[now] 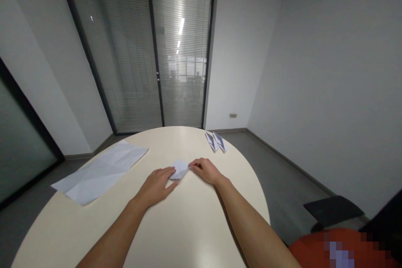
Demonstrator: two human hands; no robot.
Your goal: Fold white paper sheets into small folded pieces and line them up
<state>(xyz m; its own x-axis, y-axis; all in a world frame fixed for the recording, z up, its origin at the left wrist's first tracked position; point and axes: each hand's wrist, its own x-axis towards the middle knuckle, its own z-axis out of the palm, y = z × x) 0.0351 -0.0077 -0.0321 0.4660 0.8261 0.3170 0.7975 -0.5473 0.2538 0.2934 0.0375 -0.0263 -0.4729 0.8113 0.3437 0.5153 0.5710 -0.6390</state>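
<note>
A small piece of folded white paper [180,169] lies on the round table between my two hands. My left hand [157,185] rests flat at its left edge, fingertips on the paper and thumb stretched out in front of it. At the right corner, my right hand [205,169] pinches the paper between thumb and curled fingers. Creases show on the paper, but how many layers it has I cannot tell.
A large creased white sheet [103,171] overhangs the left edge of the pale round table [176,234]. Two folded paper pieces with dark printed parts [216,142] lie near the far right edge. An office chair with a black armrest [333,210] stands at the right.
</note>
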